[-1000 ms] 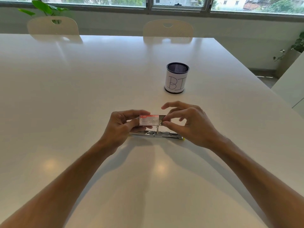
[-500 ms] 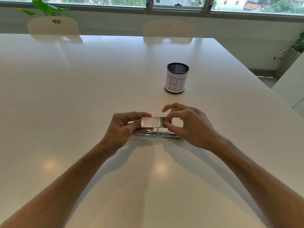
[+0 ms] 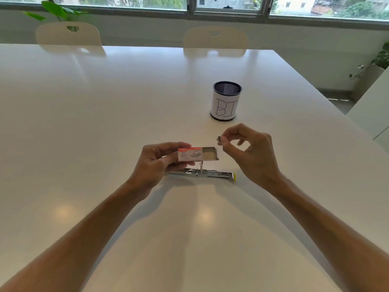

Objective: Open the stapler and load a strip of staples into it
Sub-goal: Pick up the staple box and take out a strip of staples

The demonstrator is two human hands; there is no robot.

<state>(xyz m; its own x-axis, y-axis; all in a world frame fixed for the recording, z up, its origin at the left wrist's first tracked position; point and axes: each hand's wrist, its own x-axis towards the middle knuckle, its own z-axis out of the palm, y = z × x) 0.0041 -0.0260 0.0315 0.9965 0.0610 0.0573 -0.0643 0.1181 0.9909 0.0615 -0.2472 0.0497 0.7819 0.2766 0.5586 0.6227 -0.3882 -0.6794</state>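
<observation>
Above the white table (image 3: 105, 127), just nearer than the mesh pen cup (image 3: 227, 101), the right hand (image 3: 250, 152) pinches a small grey piece, most likely a strip of staples (image 3: 219, 139), between thumb and forefinger, the other fingers loosely curled. The left hand (image 3: 156, 163) grips the staple box (image 3: 190, 153) by its printed sleeve, with the inner tray (image 3: 210, 153) slid out toward the right hand and looking empty at its exposed end.

The stapler (image 3: 202, 173) lies flat on the table directly below the box, opened out, its yellow-tipped end pointing right; it sits below and to the left of the pinched strip, clearly apart from it and touching neither hand as far as I can tell.

To load well, I would put the box aside first so the left hand can steady the stapler. Turn the strip legs down, line it up lengthwise with the open channel, and lower it in gently; squeezing hard could snap it.
</observation>
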